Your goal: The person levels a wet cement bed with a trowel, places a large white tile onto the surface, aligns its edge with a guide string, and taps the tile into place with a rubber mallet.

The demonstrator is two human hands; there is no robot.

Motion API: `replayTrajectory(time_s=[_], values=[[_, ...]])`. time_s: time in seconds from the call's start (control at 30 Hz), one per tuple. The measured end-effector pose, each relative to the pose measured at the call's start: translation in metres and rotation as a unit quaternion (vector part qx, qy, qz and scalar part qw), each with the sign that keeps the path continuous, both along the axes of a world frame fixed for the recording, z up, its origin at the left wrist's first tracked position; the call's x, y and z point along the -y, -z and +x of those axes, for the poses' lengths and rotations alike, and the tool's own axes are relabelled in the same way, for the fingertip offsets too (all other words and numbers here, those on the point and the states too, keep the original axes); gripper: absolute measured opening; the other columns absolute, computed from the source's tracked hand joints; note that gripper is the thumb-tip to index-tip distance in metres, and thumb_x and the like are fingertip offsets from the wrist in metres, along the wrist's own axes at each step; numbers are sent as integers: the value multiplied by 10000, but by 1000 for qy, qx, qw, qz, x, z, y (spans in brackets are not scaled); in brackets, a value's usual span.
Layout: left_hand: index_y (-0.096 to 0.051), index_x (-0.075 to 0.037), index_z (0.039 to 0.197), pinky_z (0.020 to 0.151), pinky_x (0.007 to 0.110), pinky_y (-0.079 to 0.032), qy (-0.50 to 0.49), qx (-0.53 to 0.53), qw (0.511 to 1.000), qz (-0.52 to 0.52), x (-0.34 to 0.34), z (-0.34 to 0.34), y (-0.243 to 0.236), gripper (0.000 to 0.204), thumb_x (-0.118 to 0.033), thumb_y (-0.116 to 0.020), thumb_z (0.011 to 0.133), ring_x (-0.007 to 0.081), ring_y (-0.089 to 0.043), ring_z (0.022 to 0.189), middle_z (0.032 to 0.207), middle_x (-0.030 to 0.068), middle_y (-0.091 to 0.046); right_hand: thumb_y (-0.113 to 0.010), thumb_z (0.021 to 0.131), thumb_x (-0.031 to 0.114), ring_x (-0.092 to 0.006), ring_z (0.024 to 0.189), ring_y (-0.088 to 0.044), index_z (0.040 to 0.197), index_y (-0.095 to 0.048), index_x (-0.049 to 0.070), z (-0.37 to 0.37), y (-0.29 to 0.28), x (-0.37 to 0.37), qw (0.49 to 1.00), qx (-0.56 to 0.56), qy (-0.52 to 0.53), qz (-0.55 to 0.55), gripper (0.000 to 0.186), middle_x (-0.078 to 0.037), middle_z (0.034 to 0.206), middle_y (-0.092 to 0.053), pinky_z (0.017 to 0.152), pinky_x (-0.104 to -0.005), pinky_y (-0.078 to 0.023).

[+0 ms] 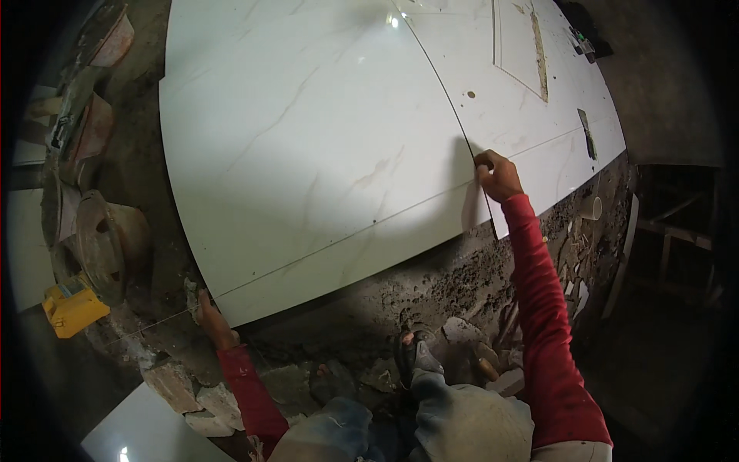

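Note:
A large white marble-look tile (pixel 308 146) fills the middle, with a thin string (pixel 323 250) running across its near part. My right hand (pixel 499 175) is closed, its fingertips pressed together at the seam between this tile and a second white tile (pixel 523 142). Whatever is in that pinch is too small to make out. At the large tile's near left corner is my left hand (pixel 215 322), beside its edge and close to the string. Its fingers are partly hidden and dim. A greyish lump (pixel 192 294) lies against those fingers.
Mortar-stained bowls (pixel 115 239) and a yellow tool-like object (pixel 75 309) stand at left. Broken stone pieces (pixel 173 385) and rough mortar (pixel 446 285) lie around my feet. A white pipe end (pixel 591 208) sticks up at right. Another glossy tile (pixel 150 427) is at lower left.

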State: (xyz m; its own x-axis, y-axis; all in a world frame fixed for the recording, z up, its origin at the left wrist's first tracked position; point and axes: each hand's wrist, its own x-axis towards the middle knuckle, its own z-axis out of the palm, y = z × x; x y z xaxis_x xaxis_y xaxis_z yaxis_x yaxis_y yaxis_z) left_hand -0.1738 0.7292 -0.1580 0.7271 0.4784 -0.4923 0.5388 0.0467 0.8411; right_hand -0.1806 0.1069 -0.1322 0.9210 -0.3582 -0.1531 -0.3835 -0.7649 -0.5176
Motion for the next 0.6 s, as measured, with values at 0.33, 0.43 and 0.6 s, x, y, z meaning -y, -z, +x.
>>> replayTrajectory(time_s=[0.33, 0.43, 0.6], values=[[-661, 29, 1035, 801, 292, -471, -13, 60, 998, 4, 4, 16, -21, 314, -229, -505, 949, 176, -615, 896, 1009, 70, -654, -496, 869, 687, -309, 760, -669, 828, -685, -85, 65, 1, -15, 982, -154, 105, -4, 796, -223, 731, -665, 741, -419, -509], [-665, 17, 1024, 820, 303, -464, -19, 50, 999, 11, -13, 21, -6, 290, -218, -520, 937, 180, -605, 914, 1028, 65, -645, -512, 877, 670, -263, 699, -653, 766, -662, -87, 70, 3, -8, 983, -126, 125, 46, 780, -185, 674, -641, 688, -399, -508], [-671, -14, 1003, 807, 291, -430, -74, 59, 995, -16, -7, 42, -18, 266, -237, -559, 911, 167, -563, 861, 911, 24, -585, -498, 892, 661, -289, 714, -665, 768, -652, -89, 108, 35, 2, 981, -109, 126, 95, 776, -196, 684, -650, 702, -406, -511]])
